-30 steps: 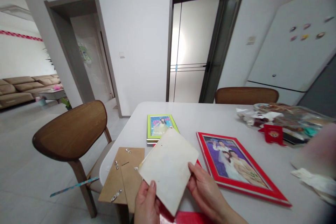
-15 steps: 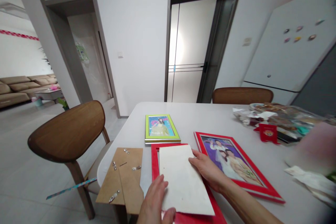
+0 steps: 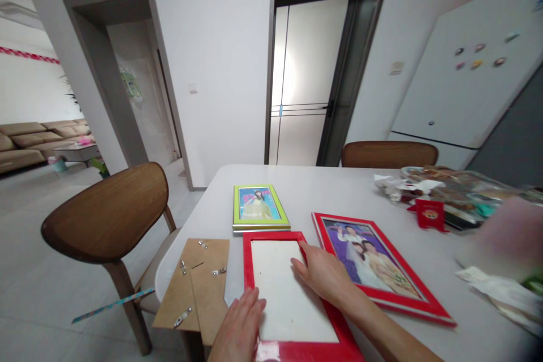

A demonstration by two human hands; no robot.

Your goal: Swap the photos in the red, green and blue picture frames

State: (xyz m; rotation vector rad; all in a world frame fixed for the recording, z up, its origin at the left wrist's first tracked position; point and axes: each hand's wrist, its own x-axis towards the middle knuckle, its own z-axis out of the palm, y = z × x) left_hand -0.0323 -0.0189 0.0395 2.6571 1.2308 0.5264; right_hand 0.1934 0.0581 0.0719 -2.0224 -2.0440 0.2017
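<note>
White card [image 3: 280, 288] lies lengthwise near-to-far in the red frame [image 3: 314, 352], left hand [image 3: 240, 323] and right hand [image 3: 326, 274] unclenched at its sides.

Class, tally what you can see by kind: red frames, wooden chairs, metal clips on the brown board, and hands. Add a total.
Red frames: 2
Wooden chairs: 2
Metal clips: 4 in view
Hands: 2 (left hand, right hand)
Total: 10
</note>
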